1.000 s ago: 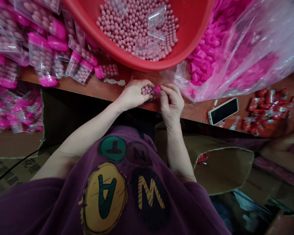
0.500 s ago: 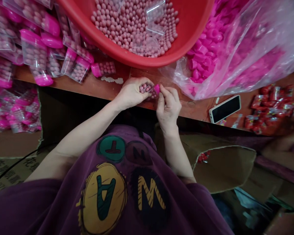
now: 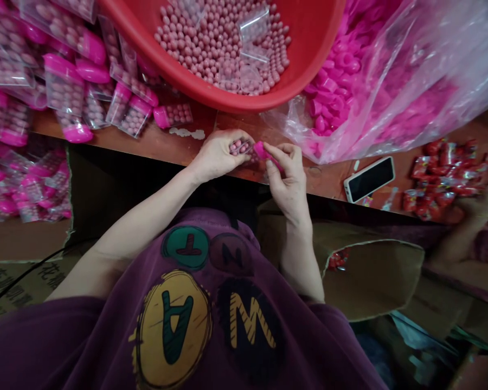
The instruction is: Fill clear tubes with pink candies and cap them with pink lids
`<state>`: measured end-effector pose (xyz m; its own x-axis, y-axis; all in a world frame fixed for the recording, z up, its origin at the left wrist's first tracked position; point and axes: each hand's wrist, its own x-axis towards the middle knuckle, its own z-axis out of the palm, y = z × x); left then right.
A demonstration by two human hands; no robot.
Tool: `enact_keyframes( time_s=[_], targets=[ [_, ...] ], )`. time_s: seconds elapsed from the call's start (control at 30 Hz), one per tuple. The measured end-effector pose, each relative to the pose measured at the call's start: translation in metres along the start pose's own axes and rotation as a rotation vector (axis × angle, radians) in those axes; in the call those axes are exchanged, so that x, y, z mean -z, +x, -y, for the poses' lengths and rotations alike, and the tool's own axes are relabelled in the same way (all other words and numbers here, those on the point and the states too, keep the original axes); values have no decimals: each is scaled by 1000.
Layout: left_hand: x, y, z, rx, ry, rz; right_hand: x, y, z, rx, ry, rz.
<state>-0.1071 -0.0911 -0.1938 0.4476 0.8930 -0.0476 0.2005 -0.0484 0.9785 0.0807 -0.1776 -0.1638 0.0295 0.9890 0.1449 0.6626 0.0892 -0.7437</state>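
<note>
Two bare hands are working at the near edge of a wooden table [image 3: 174, 146]: the left hand [image 3: 216, 157] is clamping a clear box of pink beads [image 3: 241, 148], while the right hand [image 3: 289, 181] is pinching a magenta cap [image 3: 265, 154] just beside it, below a red basin [image 3: 244, 103].

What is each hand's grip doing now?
Left hand: closed, holding a clear plastic packet of pink beads.
Right hand: closed, pinching a bright pink plastic cap.

Plum tee [image 3: 101, 338] with round letter prints: green T [image 3: 186, 247], maroon N [image 3: 231, 254], yellow A [image 3: 173, 327], black W [image 3: 250, 336].
</note>
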Motion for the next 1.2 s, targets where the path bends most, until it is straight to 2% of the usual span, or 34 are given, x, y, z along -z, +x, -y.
enact_keyframes(
  time_s=[0.13, 0.23, 0.43, 0.53, 0.67, 0.77, 0.83, 0.93, 1.03, 1.1, 1.2],
  targets=[
    [3, -4, -2, -42, 3, -20, -4, -2, -10, -99, 166, -125],
    [4, -6, -3, -64, 16, -18, -11, -5, -7, -153, 222, -193],
    [5, -5, -2, -62, 39, -8, -1, -13, 15, -153, 170, -94],
    [4, -5, -1, -60, 35, -4, -4, -15, 3, -126, 219, -144],
    [4, -5, 0, -65, 17, -9, -20, -17, -19, -139, 286, -295],
    [4, -5, 0, -61, 31, -1, -25, -15, -15, -177, 251, -349],
    [4, -5, 0, -59, 39, 5, -22, -11, -4, -147, 141, -309],
    [4, -4, 0, -50, 46, -2, -15, -5, 12, -52, -96, -135],
    [2, -3, 1, -36, 47, -10, -15, -1, 15, -24, -315, 0],
    [1, -3, 1, -35, 40, -7, -20, -1, 11, -43, -404, 33],
    [1, -4, 1, -38, 34, 8, -30, 0, 3, -50, -447, 1]
  ],
)
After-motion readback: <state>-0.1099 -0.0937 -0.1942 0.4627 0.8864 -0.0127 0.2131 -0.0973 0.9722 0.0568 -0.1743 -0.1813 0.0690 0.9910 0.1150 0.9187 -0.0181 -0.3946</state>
